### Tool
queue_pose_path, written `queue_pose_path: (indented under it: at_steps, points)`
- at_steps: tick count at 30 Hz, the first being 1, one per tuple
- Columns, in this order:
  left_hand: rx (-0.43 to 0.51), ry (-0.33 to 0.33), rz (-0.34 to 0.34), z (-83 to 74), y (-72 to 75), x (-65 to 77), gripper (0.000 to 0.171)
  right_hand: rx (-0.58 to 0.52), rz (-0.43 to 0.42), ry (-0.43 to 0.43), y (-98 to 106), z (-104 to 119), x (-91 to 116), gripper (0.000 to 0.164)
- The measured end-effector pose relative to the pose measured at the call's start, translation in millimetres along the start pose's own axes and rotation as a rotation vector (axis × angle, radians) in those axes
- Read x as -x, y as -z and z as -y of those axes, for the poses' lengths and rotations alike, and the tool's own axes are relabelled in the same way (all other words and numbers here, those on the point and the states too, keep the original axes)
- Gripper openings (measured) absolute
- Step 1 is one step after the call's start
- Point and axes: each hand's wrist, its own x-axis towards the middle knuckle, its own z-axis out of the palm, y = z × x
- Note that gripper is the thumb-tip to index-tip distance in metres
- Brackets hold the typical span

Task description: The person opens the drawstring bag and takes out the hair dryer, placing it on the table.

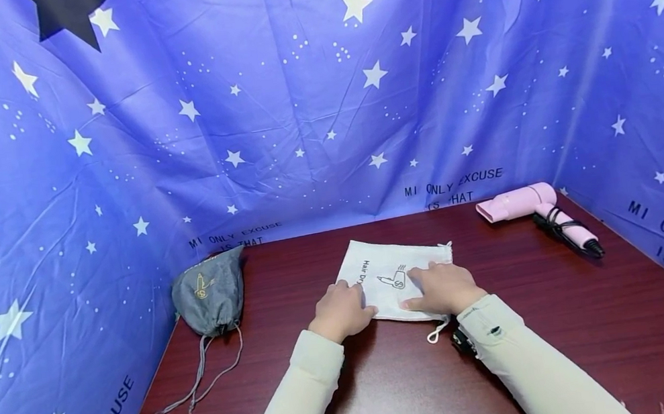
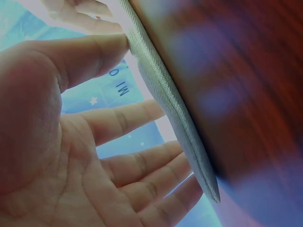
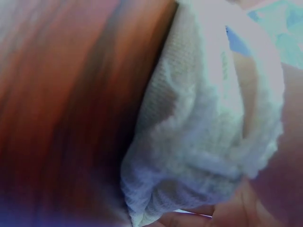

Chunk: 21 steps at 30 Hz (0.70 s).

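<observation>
A white fabric drawstring pouch [image 1: 392,255] printed with a hair dryer outline and lettering lies flat on the table. On its left part rests my left hand [image 1: 341,308], thumb apart from the other fingers. The left wrist view shows the fairly straight fingers [image 2: 137,163] touching the top of the cloth. Spread over the right part, my right hand [image 1: 445,286] has its thumb near the front edge. In the right wrist view the gathered cloth end [image 3: 189,118] hides most of that hand. A cord loop [image 1: 433,338] sticks out below the right wrist.
To the left, a plump grey drawstring pouch [image 1: 210,294] lies with long cords [image 1: 204,375] trailing forward. A pink hair dryer [image 1: 516,202], its black cord wrapped round the handle, lies at the back right. Blue star-printed cloth [image 1: 297,103] walls the dark red table [image 1: 388,390].
</observation>
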Motion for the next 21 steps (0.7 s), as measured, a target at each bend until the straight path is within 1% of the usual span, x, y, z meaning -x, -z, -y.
queue_pose_path:
  at_steps: [7, 15, 21]
  points:
    - [0.001, 0.002, 0.007, -1.3, 2.8, 2.2, 0.049, 0.007, 0.015, -0.018, 1.7, -5.6, 1.2, 0.072]
    - [-0.008, 0.019, -0.007, 0.1, 5.0, 3.4, 0.046, -0.005, 0.019, -0.039, 4.8, -9.6, -0.7, 0.065]
    - [-0.007, 0.03, -0.018, 1.5, 4.3, 2.6, 0.048, -0.03, 0.032, -0.084, 7.7, -16.1, 2.0, 0.062]
